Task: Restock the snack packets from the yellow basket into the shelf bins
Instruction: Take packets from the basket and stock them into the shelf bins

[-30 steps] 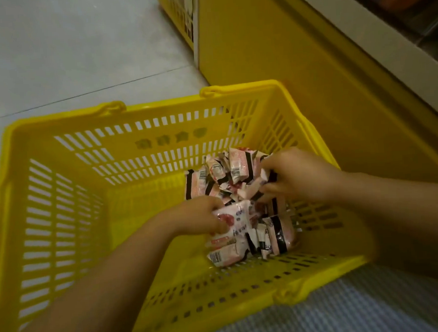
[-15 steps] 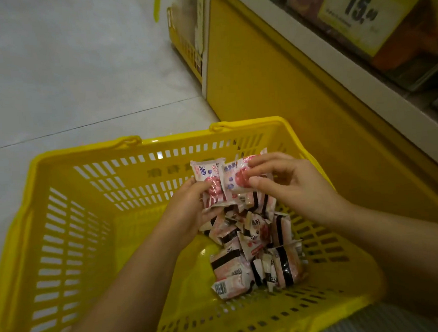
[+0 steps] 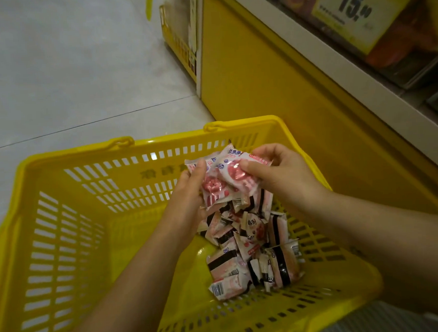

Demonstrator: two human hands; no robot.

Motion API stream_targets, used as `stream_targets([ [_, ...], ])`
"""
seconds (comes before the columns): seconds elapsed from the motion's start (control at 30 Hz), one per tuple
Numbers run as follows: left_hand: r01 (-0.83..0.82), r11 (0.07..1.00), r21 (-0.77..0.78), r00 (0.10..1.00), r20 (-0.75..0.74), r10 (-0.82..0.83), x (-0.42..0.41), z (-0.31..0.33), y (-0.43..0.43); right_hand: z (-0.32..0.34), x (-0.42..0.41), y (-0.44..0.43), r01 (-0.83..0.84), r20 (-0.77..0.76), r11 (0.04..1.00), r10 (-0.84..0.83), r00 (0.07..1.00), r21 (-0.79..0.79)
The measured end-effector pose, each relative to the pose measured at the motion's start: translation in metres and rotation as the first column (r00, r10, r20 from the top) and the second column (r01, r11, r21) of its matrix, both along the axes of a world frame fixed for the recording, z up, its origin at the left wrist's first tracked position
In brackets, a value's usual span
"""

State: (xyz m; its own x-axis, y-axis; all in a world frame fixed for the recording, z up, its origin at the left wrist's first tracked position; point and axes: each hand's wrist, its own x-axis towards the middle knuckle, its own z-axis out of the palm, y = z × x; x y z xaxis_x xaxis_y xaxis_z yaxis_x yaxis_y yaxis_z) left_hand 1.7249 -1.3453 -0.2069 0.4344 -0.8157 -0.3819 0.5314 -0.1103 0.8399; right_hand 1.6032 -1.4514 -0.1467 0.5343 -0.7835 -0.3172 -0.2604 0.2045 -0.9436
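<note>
Pale tiled floor point(image 3: 68, 72) fills the left side, and the yellow base panel point(image 3: 272, 99) of the shelf unit runs down the right. Between them sits the yellow basket point(image 3: 65, 250), slotted walls all round, its near left corner cut off by the frame edge.

Both forearms reach in over the basket. The left hand point(image 3: 189, 200) is clamped on the held packets point(image 3: 226, 180), thumb across the front and fingers out of sight behind. The right hand point(image 3: 281, 172) pinches the same bunch from the other side, thumb on the glossy face and fingers curled behind the top edge. The bunch sits above the basket's far right part, level with the rim.

These packets are small pillow packs in white and pink, with red round shapes printed on the front and blue lettering at the top. At least two overlap, but the exact count is hard to tell.

Below them the pile of packets point(image 3: 253, 255) lies jumbled in the basket's right corner, showing black bands and barcodes, with print too small to read.

Up top, the shelf bins point(image 3: 409, 44) are dim and cropped, their contents unclear. A yellow price tag point(image 3: 357, 8) reads 15, and its fine print is illegible.
</note>
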Motion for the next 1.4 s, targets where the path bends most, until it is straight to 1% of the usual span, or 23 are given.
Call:
stream_targets([
  [0.17,-0.097,0.995,-0.013,0.983,0.155,0.098,-0.004,-0.004,-0.002,-0.025,-0.001,0.001,-0.151,-0.107,0.974,0.134,0.985,-0.169],
  [0.2,-0.118,0.993,-0.002,0.978,0.17,0.117,-0.003,-0.007,-0.001,-0.031,-0.004,-0.003,-0.212,-0.194,0.951,0.17,0.966,-0.225],
  [0.23,-0.136,0.991,0.014,0.974,0.184,0.131,-0.001,-0.009,0.0,-0.037,-0.008,-0.008,-0.334,-0.339,0.896,0.229,0.912,-0.292],
  [0.27,-0.147,0.989,0.033,0.97,0.201,0.137,0.002,-0.011,0.002,-0.046,-0.014,-0.012,-0.502,-0.517,0.8,0.292,0.805,-0.33],
  [0.33,-0.149,0.987,0.061,0.967,0.218,0.132,0.006,-0.016,0.004,-0.066,-0.026,-0.016,-0.817,-0.79,0.519,0.377,0.483,-0.252],
  [0.37,-0.144,0.987,0.066,0.971,0.203,0.128,0.008,-0.018,0.005,-0.078,-0.03,-0.015,-0.907,-0.861,0.376,0.382,0.337,-0.188],
  [0.4,-0.136,0.988,0.068,0.976,0.182,0.122,0.009,-0.02,0.006,-0.087,-0.032,-0.012,-0.955,-0.902,0.254,0.359,0.24,-0.153],
  [0.43,-0.126,0.989,0.07,0.98,0.163,0.114,0.01,-0.022,0.006,-0.094,-0.032,-0.009,-0.975,-0.927,0.158,0.319,0.199,-0.155],
  [0.47,-0.119,0.99,0.074,0.984,0.142,0.108,0.01,-0.024,0.006,-0.098,-0.032,-0.007,-0.98,-0.941,0.086,0.274,0.197,-0.181],
  [0.5,-0.116,0.99,0.078,0.988,0.115,0.107,0.011,-0.025,0.006,-0.101,-0.03,-0.007,-0.976,-0.945,0.049,0.241,0.22,-0.214],
  [0.57,-0.109,0.99,0.089,0.992,0.067,0.104,0.011,-0.027,0.006,-0.099,-0.029,-0.009,-0.966,-0.935,0.074,0.245,0.258,-0.248],
  [0.67,-0.075,0.994,0.085,0.997,0.005,0.075,0.013,-0.028,0.007,-0.088,-0.029,-0.017,-0.965,-0.912,0.125,0.318,0.259,-0.23],
  [0.7,-0.07,0.995,0.073,0.997,-0.021,0.072,0.014,-0.028,0.008,-0.082,-0.029,-0.02,-0.957,-0.889,0.174,0.359,0.283,-0.234],
  [0.73,-0.067,0.996,0.061,0.997,-0.041,0.07,0.016,-0.028,0.009,-0.073,-0.026,-0.023,-0.937,-0.851,0.262,0.411,0.326,-0.232],
  [0.8,-0.067,0.997,0.047,0.996,-0.053,0.07,0.019,-0.028,0.01,-0.052,-0.02,-0.031,-0.861,-0.736,0.457,0.499,0.458,-0.226],
  [0.9,-0.059,0.997,0.057,0.997,-0.045,0.061,0.021,-0.029,0.011,-0.013,-0.01,-0.046,-0.775,-0.573,0.597,0.567,0.592,-0.209],
  [1.0,0.021,0.998,0.067,0.999,-0.037,-0.018,0.017,-0.028,0.01,0.011,0.004,-0.046,-0.742,-0.43,0.653,0.632,0.645,-0.152],
  [1.13,0.146,0.988,0.042,0.988,-0.057,-0.143,0.009,-0.022,0.007,0.003,0.02,-0.03,-0.721,-0.442,0.672,0.602,0.665,-0.168],
  [1.2,0.171,0.985,0.037,0.985,-0.033,-0.17,0.007,-0.023,0.006,-0.005,0.024,-0.025,-0.649,-0.393,0.736,0.549,0.737,-0.19],
  [1.3,0.085,0.996,0.041,0.994,0.06,-0.087,0.007,-0.026,0.006,-0.017,0.025,-0.025,-0.481,-0.244,0.872,0.449,0.86,-0.091],
  [1.33,0.035,0.998,0.057,0.996,0.076,-0.039,0.008,-0.027,0.006,-0.024,0.024,-0.026,-0.442,-0.255,0.892,0.408,0.877,-0.093],
  [1.37,-0.008,0.997,0.077,0.995,0.096,0.0,0.009,-0.029,0.006,-0.031,0.022,-0.028,-0.441,-0.335,0.885,0.375,0.865,-0.148],
  [1.4,-0.038,0.994,0.099,0.992,0.123,0.026,0.011,-0.03,0.007,-0.04,0.02,-0.031,-0.481,-0.452,0.848,0.348,0.821,-0.221],
])
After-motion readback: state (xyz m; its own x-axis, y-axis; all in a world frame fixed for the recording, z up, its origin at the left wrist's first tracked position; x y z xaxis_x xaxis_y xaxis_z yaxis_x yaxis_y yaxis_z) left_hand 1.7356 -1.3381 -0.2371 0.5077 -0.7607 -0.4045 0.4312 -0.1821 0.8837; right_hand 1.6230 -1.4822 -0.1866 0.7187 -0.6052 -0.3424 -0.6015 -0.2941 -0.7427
